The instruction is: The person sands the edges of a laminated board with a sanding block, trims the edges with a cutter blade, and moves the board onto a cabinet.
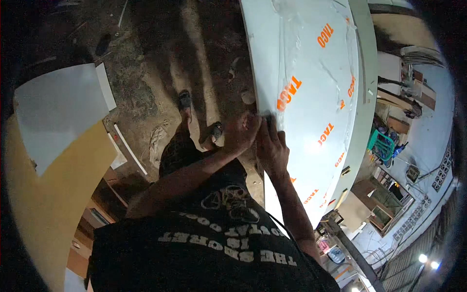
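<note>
A long white panel (311, 97) under clear film with orange printing lies to my right. At its near left edge my two hands come close together. My left hand (243, 130) is closed, its fingers curled beside the panel's edge; whatever they pinch is too dim to make out. My right hand (273, 148) rests over the edge, its fingers bent forward around a small dark spot that I cannot identify. Wrinkled clear film (288, 53) runs along the panel's top near that edge.
A white sheet (63, 107) and a yellowish board (63, 180) stand on the left. Thin white strips (130, 150) lie on the dirty floor. Beyond the panel are a green plastic chair (382, 145), a window frame (384, 216) and stacked boards.
</note>
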`<state>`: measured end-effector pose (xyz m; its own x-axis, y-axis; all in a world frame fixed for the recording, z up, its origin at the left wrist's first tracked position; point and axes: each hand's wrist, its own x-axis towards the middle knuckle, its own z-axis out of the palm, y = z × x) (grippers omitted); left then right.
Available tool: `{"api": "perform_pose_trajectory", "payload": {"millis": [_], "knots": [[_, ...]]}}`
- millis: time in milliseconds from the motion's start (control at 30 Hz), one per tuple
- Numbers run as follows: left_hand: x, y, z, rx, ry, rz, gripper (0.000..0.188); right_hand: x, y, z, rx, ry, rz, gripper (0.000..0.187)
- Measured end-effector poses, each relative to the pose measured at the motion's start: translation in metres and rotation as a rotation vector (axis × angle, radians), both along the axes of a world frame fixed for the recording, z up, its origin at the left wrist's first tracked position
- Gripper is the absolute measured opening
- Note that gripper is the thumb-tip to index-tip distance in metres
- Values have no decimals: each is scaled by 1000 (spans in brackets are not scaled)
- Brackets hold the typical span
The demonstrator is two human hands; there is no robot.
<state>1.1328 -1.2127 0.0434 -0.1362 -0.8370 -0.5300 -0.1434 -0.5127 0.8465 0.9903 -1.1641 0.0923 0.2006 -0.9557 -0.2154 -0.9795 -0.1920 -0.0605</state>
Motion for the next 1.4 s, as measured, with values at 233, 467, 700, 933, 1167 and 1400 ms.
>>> {"api": "perform_pose_trajectory", "payload": {"millis": [233,467,700,933,1167,1400], "knots": [[19,-142,-24,-303,-1,160,42,24,-148,-25,12,48,16,68],[9,-63,-25,-124,225,159,42,25,-75,-12,10,108,17,69],[33,-193,-46,-339,170,185,42,58,-203,-7,-122,-36,19,60],[19,-173,-38,-413,-157,177,49,44,-192,-23,-76,61,60,56],[39,-148,-66,-145,30,44,51,46,-153,4,84,30,51,72],[98,-320,-30,-406,176,-113,40,57,-317,21,-186,-224,70,49]]}}
